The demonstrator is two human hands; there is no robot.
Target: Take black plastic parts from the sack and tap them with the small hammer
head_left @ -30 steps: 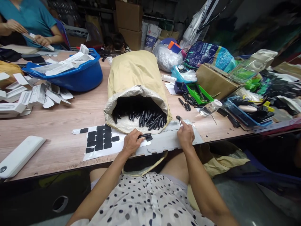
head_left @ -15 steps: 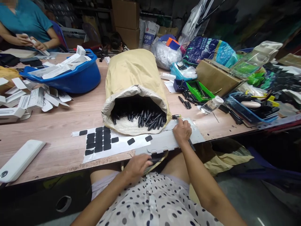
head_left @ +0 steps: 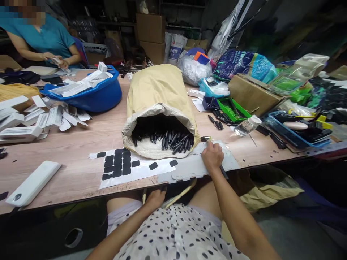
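Observation:
My right hand (head_left: pixel 213 156) is closed around a black-handled tool (head_left: pixel 224 172) at the table's front edge, over a grey board (head_left: pixel 192 168). A small dark and yellowish piece (head_left: pixel 205 138) shows just beyond its fingers; whether it belongs to the tool is unclear. My left hand (head_left: pixel 156 199) is low over my lap, below the table edge, its fingertips partly hidden, near a bag with a pale rim (head_left: pixel 182 193). In front lies a tan sack (head_left: pixel 159 85), its mouth facing me, with many black pen-like parts (head_left: pixel 176 141) inside. Left of the board is a white sheet of black stickers (head_left: pixel 118 168).
A blue basin (head_left: pixel 100 95) of white boxes stands at the left, with loose boxes (head_left: pixel 50 119) beside it. A white power-bank-like device (head_left: pixel 34 183) lies near the front edge. Rightward are a green tray (head_left: pixel 233 110), a clear bottle (head_left: pixel 246 125) and a blue tray (head_left: pixel 300 130). A co-worker (head_left: pixel 51 39) sits beyond.
My left hand has moved down and slightly left, under the table edge. My right hand keeps its hold at the board. The view has shifted slightly.

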